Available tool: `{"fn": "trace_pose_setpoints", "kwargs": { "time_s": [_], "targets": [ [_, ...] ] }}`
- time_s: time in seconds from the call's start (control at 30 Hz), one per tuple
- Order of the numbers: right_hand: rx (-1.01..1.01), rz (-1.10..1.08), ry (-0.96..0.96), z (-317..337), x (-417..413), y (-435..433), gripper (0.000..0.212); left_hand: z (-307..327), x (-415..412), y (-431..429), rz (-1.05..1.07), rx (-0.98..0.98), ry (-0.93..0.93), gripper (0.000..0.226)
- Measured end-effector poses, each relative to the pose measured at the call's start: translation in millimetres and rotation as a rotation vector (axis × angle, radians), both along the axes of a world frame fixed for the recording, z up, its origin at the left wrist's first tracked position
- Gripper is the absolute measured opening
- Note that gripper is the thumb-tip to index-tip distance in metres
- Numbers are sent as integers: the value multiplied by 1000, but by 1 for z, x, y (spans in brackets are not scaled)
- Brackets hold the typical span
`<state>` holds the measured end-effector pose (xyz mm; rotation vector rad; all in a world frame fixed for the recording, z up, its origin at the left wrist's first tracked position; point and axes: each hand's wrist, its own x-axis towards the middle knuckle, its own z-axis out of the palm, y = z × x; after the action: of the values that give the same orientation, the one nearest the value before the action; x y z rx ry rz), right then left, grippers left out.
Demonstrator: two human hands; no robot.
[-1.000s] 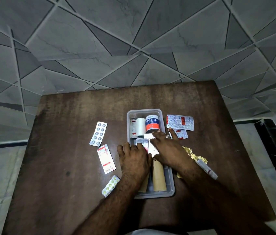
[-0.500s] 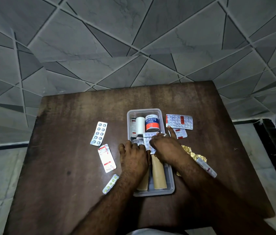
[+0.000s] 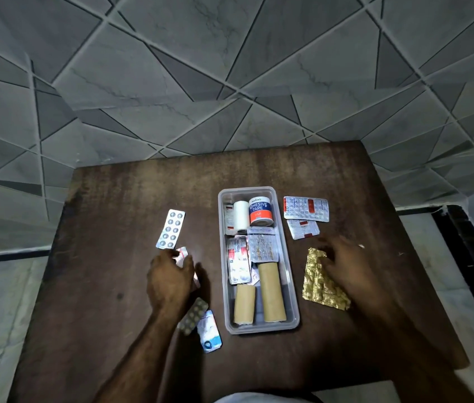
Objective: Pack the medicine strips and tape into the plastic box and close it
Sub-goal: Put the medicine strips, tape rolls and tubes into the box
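Clear plastic box (image 3: 293, 298) stands open at the middle of the wooden table (image 3: 131, 199), partly filled; no lid is visible anywhere in the head view. At its far end stand a white roll (image 3: 240, 212) and a tub of adhesive tape (image 3: 260, 211), with a small packet (image 3: 228, 218) against the left wall. Two medicine strips (image 3: 238, 264) (image 3: 262, 245) lie across the middle of the box, partly over two brown paper tubes (image 3: 272, 292) (image 3: 244, 304) that run toward the near end. Several strips remain outside. On the left lie a silver blister strip (image 3: 171, 229), a red-and-white strip (image 3: 184, 255) under the left hand (image 3: 170, 279), a dull grey strip (image 3: 193, 315) and a blue-and-white strip (image 3: 209, 331) just beside it. On the right lie a large strip (image 3: 306, 208), a smaller strip (image 3: 302, 228) next to it, and a gold foil strip (image 3: 321, 282). The left hand curls its fingers onto the red-and-white strip, apparently gripping it, though the contact is partly hidden. The right hand (image 3: 346, 264) is blurred, its fingers spread and touching the gold foil strip; whether it grips the foil cannot be told. Judged from this layout, packing is roughly half complete: the tape is in, seven strips are left to load, and closing has not begun.
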<state>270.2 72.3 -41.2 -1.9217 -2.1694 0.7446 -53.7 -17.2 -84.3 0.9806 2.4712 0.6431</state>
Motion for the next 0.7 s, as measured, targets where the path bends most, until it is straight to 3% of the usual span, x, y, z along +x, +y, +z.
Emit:
{"fn": "trace_pose_setpoints", "kwargs": {
  "time_s": [0.1, 0.2, 0.33, 0.7],
  "targets": [
    [-177, -123, -171, -18, 33, -14, 39, -14, -9, -13, -6, -211, -1, 48],
    [-351, -165, -248, -32, 50, -29, 48, -14, 0, -16, 29, -253, -9, 62],
    [-321, -146, -255, -40, 51, -38, 48, -15, 9, -12, 60, -263, 19, 67],
    [-191, -333, -104, -30, 34, -38, 32, -16, -12, -13, 59, -202, -174, 30]
  ]
}}
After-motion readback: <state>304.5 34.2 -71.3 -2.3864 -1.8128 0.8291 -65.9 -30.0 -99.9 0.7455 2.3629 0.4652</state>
